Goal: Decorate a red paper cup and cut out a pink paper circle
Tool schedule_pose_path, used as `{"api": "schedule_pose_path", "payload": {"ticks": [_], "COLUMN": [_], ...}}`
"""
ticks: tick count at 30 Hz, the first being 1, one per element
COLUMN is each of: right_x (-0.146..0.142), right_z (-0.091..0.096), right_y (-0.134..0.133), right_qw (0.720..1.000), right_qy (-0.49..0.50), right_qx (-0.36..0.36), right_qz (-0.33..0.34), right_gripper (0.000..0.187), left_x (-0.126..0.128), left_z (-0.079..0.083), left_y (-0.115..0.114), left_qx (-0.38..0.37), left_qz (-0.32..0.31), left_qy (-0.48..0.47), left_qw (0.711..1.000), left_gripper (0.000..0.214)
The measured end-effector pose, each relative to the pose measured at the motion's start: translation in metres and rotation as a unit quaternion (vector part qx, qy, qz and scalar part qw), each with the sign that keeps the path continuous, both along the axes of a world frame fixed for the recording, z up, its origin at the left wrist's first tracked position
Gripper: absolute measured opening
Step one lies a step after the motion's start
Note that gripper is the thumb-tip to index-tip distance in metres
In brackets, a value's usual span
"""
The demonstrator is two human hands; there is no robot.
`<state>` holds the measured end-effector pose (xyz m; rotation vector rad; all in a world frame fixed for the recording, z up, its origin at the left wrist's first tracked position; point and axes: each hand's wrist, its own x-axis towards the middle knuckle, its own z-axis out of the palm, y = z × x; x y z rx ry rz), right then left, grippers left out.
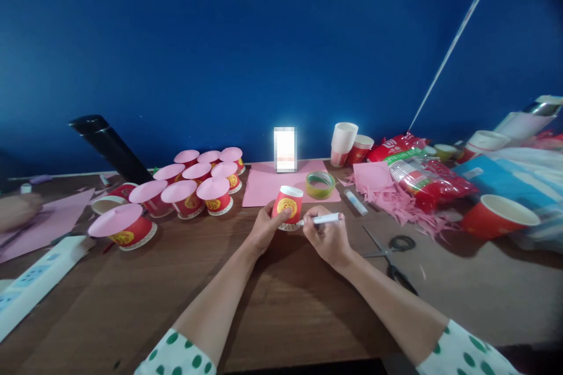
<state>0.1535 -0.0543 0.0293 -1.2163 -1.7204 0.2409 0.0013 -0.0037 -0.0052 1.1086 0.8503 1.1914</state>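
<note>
My left hand (265, 227) is closed around an upside-down red paper cup (288, 205) with a gold emblem, resting on the wooden table (272, 310). My right hand (328, 238) grips a white marker pen (323, 219) whose tip touches the cup near its rim. Just behind the cup lie a pink paper sheet (264, 184) and a roll of green tape (320, 184).
Several upside-down red cups topped with pink paper discs (185, 190) stand at the left. Scissors (391, 258), a glue stick (355, 202), pink paper scraps (400, 202), stacked cups (343, 142), a cup package (422, 179) and an open red cup (499, 217) lie right. Another person's hand (15, 211) is at far left.
</note>
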Motion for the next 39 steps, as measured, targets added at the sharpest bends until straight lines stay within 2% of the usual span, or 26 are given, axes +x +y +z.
{"api": "schedule_pose_path", "payload": {"ticks": [8, 16, 19, 22, 25, 31, 39], "right_x": [0.0, 0.001, 0.001, 0.002, 0.002, -0.001, -0.004], "right_z": [-0.002, -0.005, -0.005, -0.005, -0.005, -0.006, -0.006], "right_y": [0.0, 0.003, 0.002, 0.001, 0.0, 0.002, 0.003], "right_qw": [1.0, 0.999, 0.999, 0.996, 0.99, 0.992, 0.997], "right_qy": [-0.005, -0.038, 0.001, 0.087, 0.14, 0.117, 0.049], "right_qx": [-0.005, -0.021, -0.018, 0.005, 0.019, 0.036, 0.047], "right_qz": [0.008, 0.025, 0.026, 0.016, 0.015, 0.022, 0.036], "right_gripper": [0.018, 0.016, 0.018, 0.018, 0.015, 0.027, 0.03], "left_x": [0.0, 0.0, 0.001, 0.002, 0.002, 0.001, 0.003], "left_z": [0.001, 0.011, 0.011, 0.009, 0.01, 0.017, 0.013], "left_y": [-0.001, -0.004, -0.004, -0.003, -0.002, -0.004, 0.001], "left_qx": [0.002, -0.016, -0.018, -0.004, -0.009, -0.028, -0.031], "left_qz": [-0.002, -0.024, -0.009, 0.011, -0.002, -0.009, 0.013], "left_qy": [0.0, -0.005, -0.015, -0.055, -0.097, -0.134, -0.15], "left_qw": [1.0, 1.0, 1.0, 0.998, 0.995, 0.991, 0.988], "left_gripper": [0.045, 0.044, 0.044, 0.042, 0.035, 0.034, 0.034]}}
